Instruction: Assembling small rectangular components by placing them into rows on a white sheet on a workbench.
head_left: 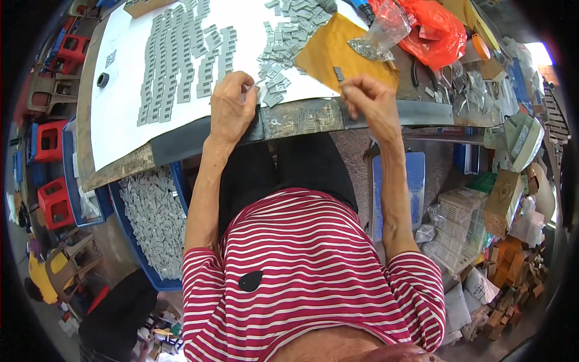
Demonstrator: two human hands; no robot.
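Note:
My left hand [231,107] is over the near edge of the white sheet [123,78], its thumb and fingertips pinched together; a greyish bit shows at the fingertips, too small to name. To its right, my right hand [375,104] pinches the lower end of a small flat grey piece [338,73] above the mustard-yellow cloth [322,48]. Between the hands lies a loose heap of similar grey rectangular pieces [274,81]. Left of my left hand, many more such pieces [169,66] stand in long overlapping rows on the sheet.
A black ring-shaped roll [103,79] sits on the sheet's left. Beyond my right hand are a clear bag of small metal parts [369,48], a red plastic bag [431,36] and black-handled pliers [415,72]. A blue crate [142,265] full of grey pieces stands below the table's left.

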